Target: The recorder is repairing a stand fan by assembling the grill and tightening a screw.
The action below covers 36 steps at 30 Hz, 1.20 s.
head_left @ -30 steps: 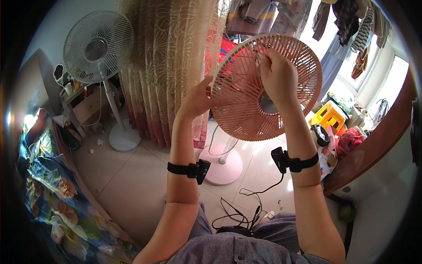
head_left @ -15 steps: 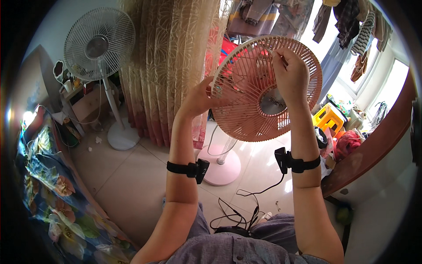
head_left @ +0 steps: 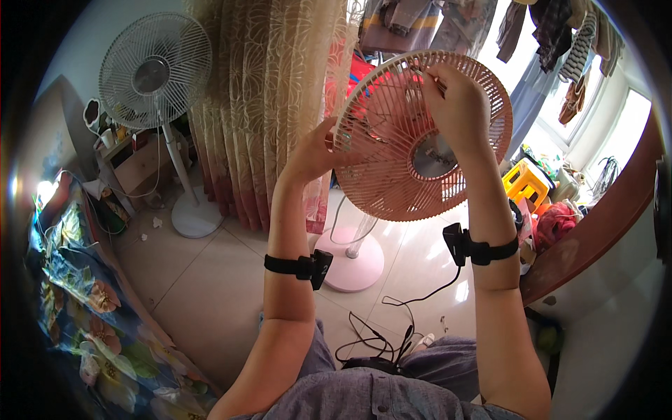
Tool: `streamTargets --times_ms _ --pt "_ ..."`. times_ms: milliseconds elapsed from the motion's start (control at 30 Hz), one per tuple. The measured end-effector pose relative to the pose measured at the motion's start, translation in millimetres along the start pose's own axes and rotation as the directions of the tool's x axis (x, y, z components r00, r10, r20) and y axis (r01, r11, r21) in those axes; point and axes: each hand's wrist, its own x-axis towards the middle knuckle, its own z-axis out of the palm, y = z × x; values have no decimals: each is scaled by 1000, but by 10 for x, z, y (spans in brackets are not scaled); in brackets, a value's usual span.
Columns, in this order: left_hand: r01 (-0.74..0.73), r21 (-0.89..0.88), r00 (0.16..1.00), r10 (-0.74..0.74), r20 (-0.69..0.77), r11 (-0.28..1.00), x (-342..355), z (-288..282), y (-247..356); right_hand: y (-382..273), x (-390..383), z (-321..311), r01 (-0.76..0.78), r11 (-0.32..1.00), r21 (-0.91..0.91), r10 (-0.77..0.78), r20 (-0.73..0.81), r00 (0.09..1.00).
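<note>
Pink fan guard stands between one and two o'clock of the view's centre, above its round base at seven; the left hand grasps its rim at nine o'clock. The right hand is bent over the face, its fingertips near twelve, but whether they grip a bar or a small item cannot be told. In my judgement, the guard is light, smooth and slightly springy, its thin ribs breakable; the thicker rim, at three and nine, is the sounder hold.
</note>
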Motion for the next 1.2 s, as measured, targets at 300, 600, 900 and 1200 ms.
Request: streamTargets --times_ms 300,600,900,1200 --pt "-2 -16 1000 2 12 1000 34 -7 -39 -22 -56 -25 109 991 -83 -98 121 988" --pt "-18 -44 1000 18 -4 999 73 -7 -128 20 -332 -129 -61 987 147 60 9 998" --pt "-12 -45 999 14 47 999 50 -15 -29 69 -412 -73 -66 996 51 64 39 997" --pt "12 -80 999 -10 31 997 36 18 26 76 -358 -76 70 997 -12 -70 6 998"
